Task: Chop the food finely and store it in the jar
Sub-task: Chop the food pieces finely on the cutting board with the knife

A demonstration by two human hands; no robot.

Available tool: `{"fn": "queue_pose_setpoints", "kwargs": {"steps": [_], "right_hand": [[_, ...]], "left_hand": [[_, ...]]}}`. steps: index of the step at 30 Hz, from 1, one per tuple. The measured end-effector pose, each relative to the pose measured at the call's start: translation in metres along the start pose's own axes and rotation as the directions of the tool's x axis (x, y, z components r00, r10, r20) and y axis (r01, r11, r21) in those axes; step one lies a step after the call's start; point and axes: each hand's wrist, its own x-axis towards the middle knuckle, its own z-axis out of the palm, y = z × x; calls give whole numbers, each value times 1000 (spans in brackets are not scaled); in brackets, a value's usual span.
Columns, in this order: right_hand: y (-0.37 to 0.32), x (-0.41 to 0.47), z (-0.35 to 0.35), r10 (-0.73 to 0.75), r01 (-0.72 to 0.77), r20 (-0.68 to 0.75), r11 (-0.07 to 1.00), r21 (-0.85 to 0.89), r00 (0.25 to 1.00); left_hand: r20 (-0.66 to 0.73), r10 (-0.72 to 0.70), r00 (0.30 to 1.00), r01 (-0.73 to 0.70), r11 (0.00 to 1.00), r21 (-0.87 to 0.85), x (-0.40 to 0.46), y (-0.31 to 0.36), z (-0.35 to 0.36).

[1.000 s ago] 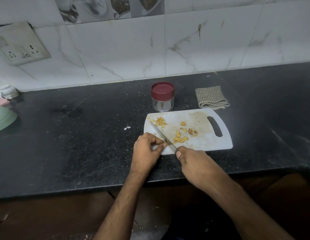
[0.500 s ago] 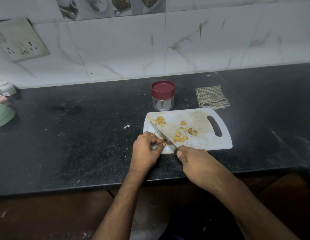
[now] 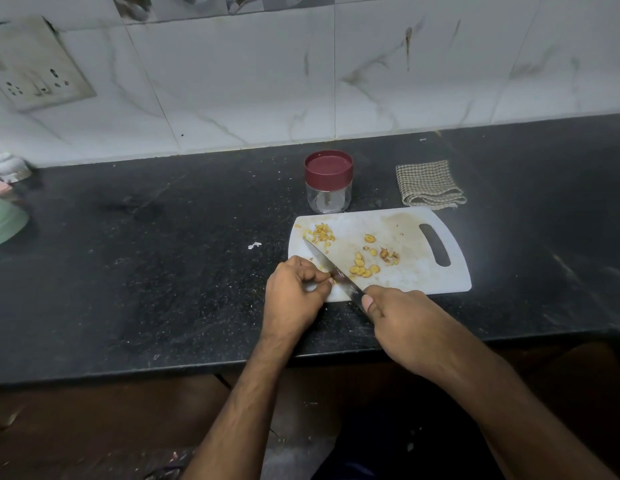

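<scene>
Now the left hand (image 3: 294,289) pinches a small, slippery piece at the board's (image 3: 405,282) near-left corner while the right hand (image 3: 405,323) grips the knife (image 3: 331,268) by its handle.

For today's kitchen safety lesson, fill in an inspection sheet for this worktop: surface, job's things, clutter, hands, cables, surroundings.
Surface: dark stone counter, speckled with crumbs; a white scrap lies left of the board.
Job's things: white cutting board, stained, carries whole yellow pieces and a finely chopped pile; jar stands behind the board, maroon lid on, looks empty.
Clutter: folded checked cloth right of the jar; green bowl at the left edge.
Hands: left hand pinches a piece against the knife; right hand grips the handle.
Cables: nothing seen.
Surroundings: marble-look tiled wall with a grimy socket plate.
</scene>
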Motion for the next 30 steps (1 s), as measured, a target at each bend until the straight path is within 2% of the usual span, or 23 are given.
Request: {"fn": "queue_pose_setpoints", "kwargs": {"steps": [9, 16, 22, 27, 30], "right_hand": [[4, -1, 5, 6, -6, -14, 1000, 0, 1000], [-1, 4, 20, 17, -21, -92, 999, -42, 996], [1, 1, 5, 20, -19, -46, 999, 26, 999], [5, 0, -4, 32, -8, -185, 992, 130, 982], [8, -1, -3, 58, -34, -210, 993, 117, 976]], "left_hand": [[-9, 19, 1000, -18, 1000, 16, 1, -2, 1], [-18, 21, 1000, -21, 1000, 3, 0, -4, 1], [3, 34, 999, -34, 998, 53, -3, 1, -2], [9, 59, 998, -60, 997, 58, -3, 0, -3], [-4, 97, 995, -96, 994, 51, -4, 0, -2]]}}
